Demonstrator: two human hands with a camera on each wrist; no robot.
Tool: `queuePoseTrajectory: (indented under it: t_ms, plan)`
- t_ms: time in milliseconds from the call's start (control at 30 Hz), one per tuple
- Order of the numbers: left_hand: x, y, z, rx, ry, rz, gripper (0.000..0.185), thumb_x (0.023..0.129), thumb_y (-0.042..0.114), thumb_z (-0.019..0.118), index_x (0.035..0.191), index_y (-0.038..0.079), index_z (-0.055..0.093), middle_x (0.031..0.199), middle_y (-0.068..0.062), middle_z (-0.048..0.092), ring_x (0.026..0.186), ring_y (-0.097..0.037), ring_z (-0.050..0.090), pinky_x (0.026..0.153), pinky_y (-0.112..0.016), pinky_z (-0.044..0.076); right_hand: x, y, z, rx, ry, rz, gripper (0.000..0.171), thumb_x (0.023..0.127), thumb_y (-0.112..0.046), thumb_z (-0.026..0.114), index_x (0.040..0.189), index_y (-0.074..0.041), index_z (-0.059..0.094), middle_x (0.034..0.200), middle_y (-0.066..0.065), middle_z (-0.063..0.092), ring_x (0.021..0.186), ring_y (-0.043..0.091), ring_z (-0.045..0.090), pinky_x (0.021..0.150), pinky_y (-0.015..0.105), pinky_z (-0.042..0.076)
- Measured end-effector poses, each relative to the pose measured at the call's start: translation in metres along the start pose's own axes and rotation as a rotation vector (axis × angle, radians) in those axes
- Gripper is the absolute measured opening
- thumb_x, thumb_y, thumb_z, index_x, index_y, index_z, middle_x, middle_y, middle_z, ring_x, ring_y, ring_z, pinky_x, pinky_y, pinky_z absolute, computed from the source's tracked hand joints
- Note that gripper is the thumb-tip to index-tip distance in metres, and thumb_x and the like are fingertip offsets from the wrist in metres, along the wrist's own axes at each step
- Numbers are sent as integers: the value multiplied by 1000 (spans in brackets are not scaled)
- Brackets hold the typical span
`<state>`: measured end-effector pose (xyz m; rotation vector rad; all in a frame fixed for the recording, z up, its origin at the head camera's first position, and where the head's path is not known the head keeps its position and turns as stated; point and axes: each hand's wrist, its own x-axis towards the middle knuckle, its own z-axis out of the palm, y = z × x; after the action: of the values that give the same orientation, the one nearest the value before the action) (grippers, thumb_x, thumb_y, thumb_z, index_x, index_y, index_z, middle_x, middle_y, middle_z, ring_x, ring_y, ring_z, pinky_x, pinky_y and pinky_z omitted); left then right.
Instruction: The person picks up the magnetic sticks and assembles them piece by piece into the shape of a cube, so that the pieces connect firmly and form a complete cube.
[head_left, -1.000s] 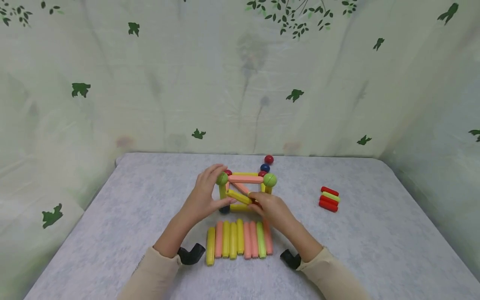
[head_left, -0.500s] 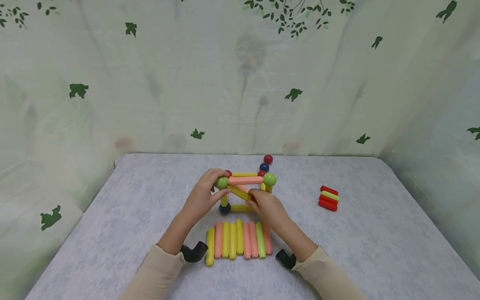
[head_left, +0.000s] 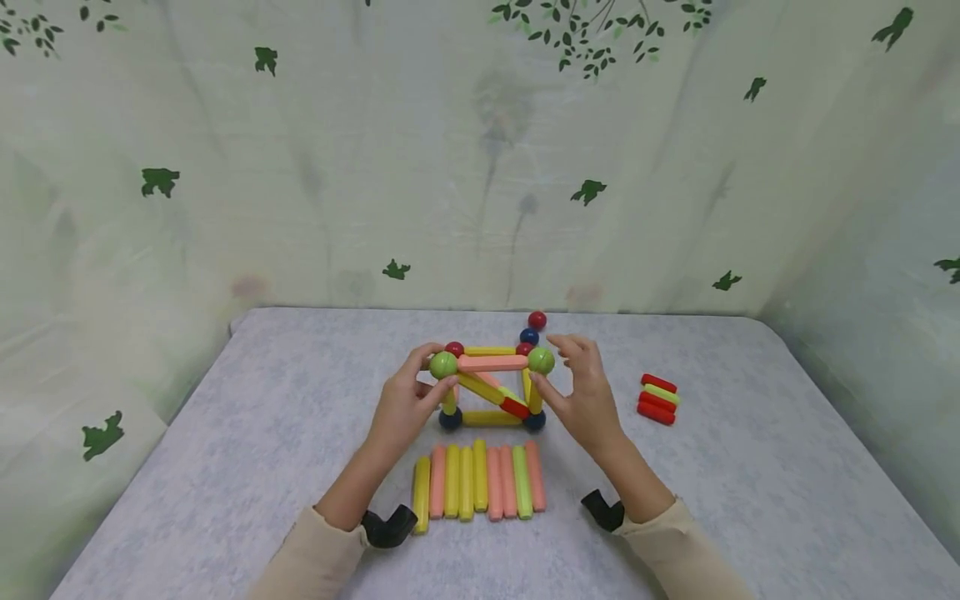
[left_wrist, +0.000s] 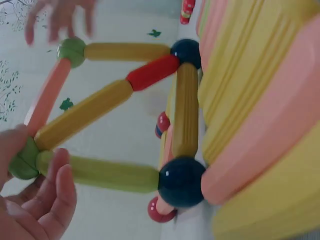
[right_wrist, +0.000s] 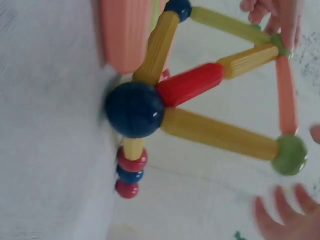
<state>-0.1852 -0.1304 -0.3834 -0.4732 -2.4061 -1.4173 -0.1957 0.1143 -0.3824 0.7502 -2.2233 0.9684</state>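
Note:
A frame of plastic rods and balls stands mid-table. My left hand (head_left: 405, 396) pinches its upper-left green ball (head_left: 443, 365) between thumb and fingers. A pink rod (head_left: 492, 363) runs from there to the other green ball (head_left: 541, 361). My right hand (head_left: 588, 396) is beside that ball, thumb and fingers spread apart, holding nothing. Across the front face slants a yellow rod (left_wrist: 85, 115) joined end to end with a short red rod (right_wrist: 192, 84), reaching down to the lower-right blue ball (right_wrist: 134, 110). A light green rod (left_wrist: 112, 172) forms the left upright.
Several yellow, pink and green rods (head_left: 481, 477) lie in a row in front of the frame. A stack of short red and green rods (head_left: 657, 400) is at the right. Behind the frame, a red ball (head_left: 537, 320) and a blue ball (head_left: 529, 337) extend from its back corner.
My right hand has let go of the short red rod and moved up and right to the right green ball. My left hand has shifted its grip round the left green ball.

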Motion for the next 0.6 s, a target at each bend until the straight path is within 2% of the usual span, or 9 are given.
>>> queuePoseTrajectory:
  t_ms: [100, 167, 333, 500, 600]
  plan:
    - [-1, 3, 2, -56, 5, -42, 41, 86, 21, 60, 124, 19, 45, 96, -9, 55, 61, -21, 63, 54, -25, 51, -2, 7, 3, 60, -177, 188, 59, 83, -12, 66, 132, -18, 34, 117, 8, 48, 93, 20, 55, 77, 35, 49]
    - [0, 4, 1, -51, 14, -39, 41, 87, 19, 59, 125, 17, 44, 97, -9, 55, 63, -22, 64, 57, -26, 51, -2, 9, 7, 109, -240, 232, 59, 84, -9, 64, 133, -18, 33, 111, 7, 52, 87, 18, 58, 73, 33, 51]
    - [12, -3, -5, -2, 29, -21, 43, 90, 17, 55, 131, 13, 41, 101, -11, 55, 68, -23, 63, 61, -29, 52, -1, 7, 15, 171, -250, 181, 58, 83, -5, 63, 131, -17, 33, 105, 5, 54, 83, 14, 60, 68, 24, 51]
    - [28, -15, -11, 27, -4, -30, 45, 93, 17, 50, 135, 13, 37, 109, -14, 54, 73, -23, 63, 66, -32, 52, 1, 0, 25, 189, -226, 148, 57, 82, -5, 64, 130, -12, 34, 105, 6, 55, 82, 14, 59, 68, 22, 50]
    - [39, -20, -13, 33, -32, -42, 44, 94, 17, 48, 136, 14, 36, 111, -15, 53, 75, -23, 62, 68, -33, 52, 3, -3, 31, 191, -220, 157, 57, 82, -6, 64, 130, -14, 33, 103, 6, 55, 81, 14, 59, 66, 21, 50]
